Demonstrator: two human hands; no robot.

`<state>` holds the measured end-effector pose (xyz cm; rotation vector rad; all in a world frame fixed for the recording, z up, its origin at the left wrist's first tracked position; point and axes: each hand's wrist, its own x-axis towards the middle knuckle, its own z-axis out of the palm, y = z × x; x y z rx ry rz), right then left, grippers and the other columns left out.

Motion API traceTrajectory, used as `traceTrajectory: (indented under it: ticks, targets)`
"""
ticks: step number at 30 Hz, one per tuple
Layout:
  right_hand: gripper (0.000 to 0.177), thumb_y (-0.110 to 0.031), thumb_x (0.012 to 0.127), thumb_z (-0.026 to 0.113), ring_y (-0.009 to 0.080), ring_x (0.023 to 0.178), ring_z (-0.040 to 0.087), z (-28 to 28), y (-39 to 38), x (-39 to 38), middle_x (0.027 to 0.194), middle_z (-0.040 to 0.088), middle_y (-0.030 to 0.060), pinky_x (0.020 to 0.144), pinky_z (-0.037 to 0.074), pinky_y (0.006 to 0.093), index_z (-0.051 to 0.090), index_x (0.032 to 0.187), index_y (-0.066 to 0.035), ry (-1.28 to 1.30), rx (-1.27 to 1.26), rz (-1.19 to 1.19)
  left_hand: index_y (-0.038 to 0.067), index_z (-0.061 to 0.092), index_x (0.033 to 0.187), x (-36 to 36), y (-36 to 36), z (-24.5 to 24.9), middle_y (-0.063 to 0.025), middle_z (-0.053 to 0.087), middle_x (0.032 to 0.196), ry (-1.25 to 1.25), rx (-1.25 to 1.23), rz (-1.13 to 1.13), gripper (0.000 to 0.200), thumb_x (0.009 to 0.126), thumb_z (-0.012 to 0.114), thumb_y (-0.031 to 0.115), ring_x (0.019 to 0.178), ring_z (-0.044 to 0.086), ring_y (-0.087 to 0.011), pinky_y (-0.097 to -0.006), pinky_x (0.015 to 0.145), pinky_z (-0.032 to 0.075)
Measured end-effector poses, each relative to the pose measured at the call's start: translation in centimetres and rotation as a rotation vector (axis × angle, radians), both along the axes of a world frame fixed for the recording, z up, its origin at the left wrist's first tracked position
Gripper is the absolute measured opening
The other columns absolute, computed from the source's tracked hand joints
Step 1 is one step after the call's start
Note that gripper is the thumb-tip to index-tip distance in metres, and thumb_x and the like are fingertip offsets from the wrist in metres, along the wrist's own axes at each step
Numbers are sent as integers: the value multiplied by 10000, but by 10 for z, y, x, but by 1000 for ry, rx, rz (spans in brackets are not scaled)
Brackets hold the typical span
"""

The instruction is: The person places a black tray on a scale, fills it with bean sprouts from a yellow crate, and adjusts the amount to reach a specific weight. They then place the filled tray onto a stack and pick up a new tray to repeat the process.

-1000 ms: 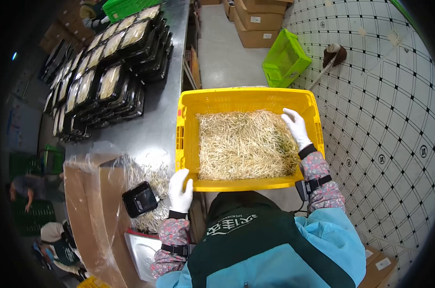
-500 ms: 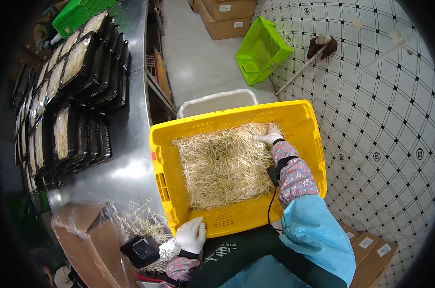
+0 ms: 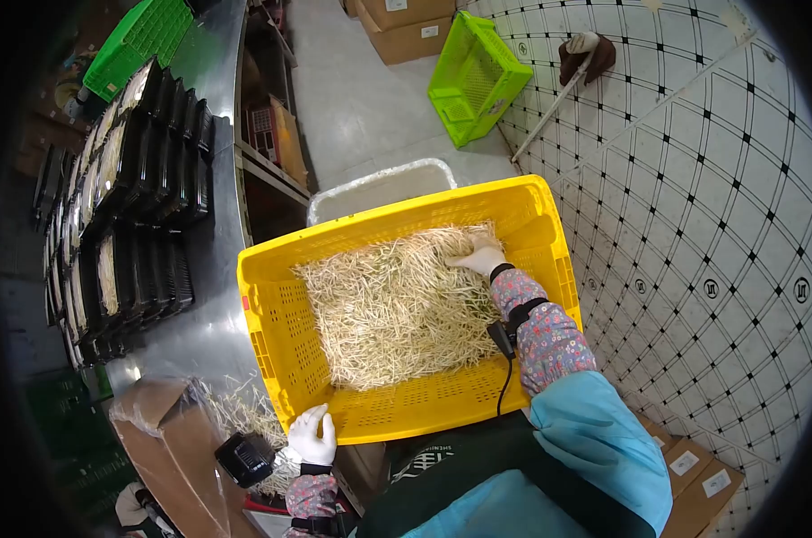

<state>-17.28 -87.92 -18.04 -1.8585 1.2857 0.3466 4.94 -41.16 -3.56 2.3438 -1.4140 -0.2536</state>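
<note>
A yellow plastic crate (image 3: 415, 420) holds a thick bed of pale bean sprouts (image 3: 388, 314). My right hand (image 3: 479, 257), in a white glove, reaches into the far right part of the sprouts. Its thumb shows to the left, while the curled fingers are partly buried among the strands. At the crate's near left corner, my gloved left hand (image 3: 312, 438) is closed on the rim. Just left of that hand, a small black plastic tray (image 3: 245, 459) stands over loose sprouts.
Stacked black trays of sprouts (image 3: 146, 170) stand on the steel table (image 3: 217, 305). A cardboard box (image 3: 168, 448) is at its near edge. Beyond the crate are a white bin (image 3: 383, 190), a lime-green crate (image 3: 477, 81) and cartons (image 3: 406, 31). A tiled wall (image 3: 693, 179) runs along the right.
The yellow crate and both hands have shifted left in view. Sprouts in the middle lie higher, where a hollow showed before. My right fingers sit deeper among the strands.
</note>
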Motion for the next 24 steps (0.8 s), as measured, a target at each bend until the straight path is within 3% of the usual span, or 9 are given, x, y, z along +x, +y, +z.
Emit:
traceTrajectory:
  ticks: [4,7,8,11,12,15,19,22,24]
  targets:
    - [1296,-661,606,802,339,1438,312,-13,-1,8,1560,278,251,1165,291,394,174,1552,-38,231,-149,116,116,704,1002,-1,-3,-2,-69,708,958,-3,9,12,171,837,661,128,864,666,-263,-375,773,498]
    - [1307,-580,590,858,338,1428,330,-13,-6,0,1550,299,251,1157,305,383,168,1548,-19,-82,40,26,112,705,1001,-2,-1,2,-71,709,960,5,15,21,169,838,660,125,865,669,-267,-382,776,501]
    - [1267,-496,576,896,336,1398,381,-16,-4,-4,1517,366,242,1133,343,373,226,1527,7,-207,127,-108,110,705,1000,-1,-3,2,-72,710,961,10,9,23,169,839,659,124,865,670,-268,-385,777,502]
    - [1249,-463,571,904,335,1401,375,-17,-3,-9,1507,374,260,1143,324,356,252,1512,37,-124,264,-238,110,705,1008,-1,-3,1,-74,710,962,10,1,17,177,837,657,122,861,671,-268,-388,769,506]
    - [1091,-391,584,909,312,1304,495,-19,1,-10,1418,501,231,1086,393,357,397,1452,26,-172,194,-261,98,711,1000,-1,-4,4,-77,711,966,35,41,25,175,830,681,123,869,669,-277,-383,786,511]
    - [805,-230,647,879,252,1135,615,-25,-2,-15,1249,643,166,995,463,337,543,1337,15,-270,84,-235,70,716,1000,0,-7,3,-93,710,972,232,55,114,172,832,697,99,897,674,-283,-373,837,514]
    - [643,-184,675,820,194,993,659,-13,5,-31,1115,705,100,908,498,310,612,1258,-11,-607,68,-424,6,698,1089,9,-39,6,-117,692,1077,641,-80,249,194,909,634,43,1053,634,-216,-312,957,470]
    - [597,-133,697,795,160,953,659,49,15,-28,1099,706,83,885,507,296,605,1246,4,-729,61,-382,-2,635,1221,18,-71,-4,-92,671,1156,976,-129,270,269,987,561,108,1070,621,-178,-294,948,478]
    - [638,-176,703,809,178,998,651,100,44,-4,1144,689,101,905,501,312,583,1269,11,-818,241,-381,11,573,1310,24,-89,-32,-95,653,1203,1237,-134,328,340,1024,513,184,1075,621,-177,-283,902,496]
